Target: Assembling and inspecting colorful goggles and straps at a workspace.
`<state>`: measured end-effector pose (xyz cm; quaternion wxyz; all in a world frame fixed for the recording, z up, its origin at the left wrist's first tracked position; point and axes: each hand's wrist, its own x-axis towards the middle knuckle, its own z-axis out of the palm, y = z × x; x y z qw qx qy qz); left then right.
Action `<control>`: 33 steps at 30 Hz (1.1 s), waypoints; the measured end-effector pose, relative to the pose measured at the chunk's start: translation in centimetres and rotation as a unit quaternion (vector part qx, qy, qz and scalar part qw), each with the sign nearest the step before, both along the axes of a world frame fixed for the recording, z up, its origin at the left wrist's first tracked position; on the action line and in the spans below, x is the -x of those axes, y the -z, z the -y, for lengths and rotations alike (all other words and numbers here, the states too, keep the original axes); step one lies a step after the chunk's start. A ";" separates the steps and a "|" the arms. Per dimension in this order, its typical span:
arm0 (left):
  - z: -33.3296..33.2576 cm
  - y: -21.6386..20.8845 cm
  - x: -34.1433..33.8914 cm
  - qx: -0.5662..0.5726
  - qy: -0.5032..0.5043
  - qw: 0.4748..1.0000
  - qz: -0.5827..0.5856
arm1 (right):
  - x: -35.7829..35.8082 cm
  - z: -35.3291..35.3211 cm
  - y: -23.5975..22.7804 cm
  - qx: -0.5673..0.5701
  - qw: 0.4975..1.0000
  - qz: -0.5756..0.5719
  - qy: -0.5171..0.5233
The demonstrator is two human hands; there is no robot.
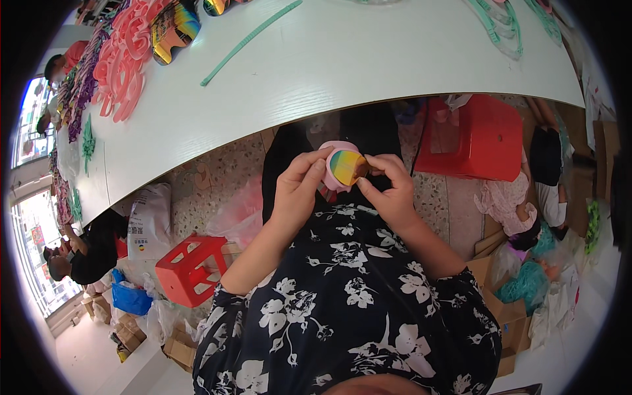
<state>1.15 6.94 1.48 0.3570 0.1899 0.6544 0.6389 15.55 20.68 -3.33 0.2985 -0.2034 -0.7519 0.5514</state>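
Above my lap, both hands hold a small pink goggle frame (337,144) with a shiny yellow-green-blue mirrored lens (345,167) lying against it. My left hand (297,185) grips the pink rim on its left side, thumb toward the lens. With thumb and fingers, my right hand (393,189) pinches the right edge of the lens. Whether the lens sits fully in the frame is hard to tell, as fingers cover parts of the edge.
A white table (276,85) curves ahead, bearing pink goggle frames (125,62), mirrored lenses (174,31) and a mint-green strip (250,43). Red stools stand left (187,271) and right (471,138). Another person (85,247) is at the left; more people are at the right.
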 end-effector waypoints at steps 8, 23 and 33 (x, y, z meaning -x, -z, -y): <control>1.7 0.2 -0.9 -0.043 0.001 0.996 0.082 | -0.2 0.5 -0.3 -0.011 1.000 -0.016 -0.019; 1.7 -2.0 2.2 0.027 0.210 0.977 -0.005 | -0.7 1.5 -0.7 0.013 0.997 -0.011 -0.080; 1.8 -1.2 2.4 0.024 0.206 0.975 -0.080 | -0.4 1.0 -0.8 0.067 0.991 0.009 -0.113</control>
